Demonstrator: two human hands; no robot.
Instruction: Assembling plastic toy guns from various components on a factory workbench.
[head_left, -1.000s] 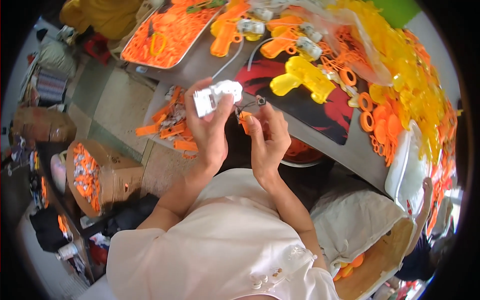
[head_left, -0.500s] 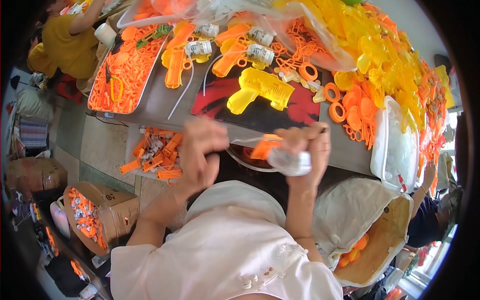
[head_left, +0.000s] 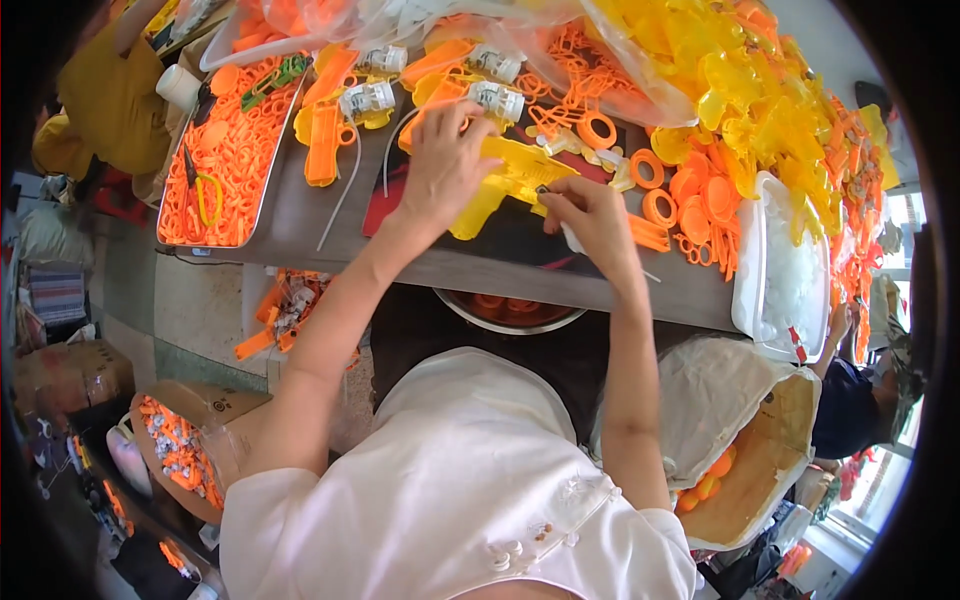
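A yellow plastic toy-gun shell half lies on the dark red and black mat. My left hand is over its left end, thumb apart from the fingers, near an orange and yellow toy gun with a clear cylinder. My right hand pinches a small dark piece between thumb and fingertips at the shell's right end. Beside that hand shows an orange part, with a white tube sticking out; whether the palm holds this part is hidden.
An orange-parts tray with yellow-handled cutters stands left. Another toy gun lies beside it. Orange rings and yellow shells pile up right, near a white tub. A metal bowl sits below the table edge.
Both hands have moved forward from in front of my body to the yellow shell. The orange part with the clear cylinder has moved from mid-air to the table area beside my right hand.
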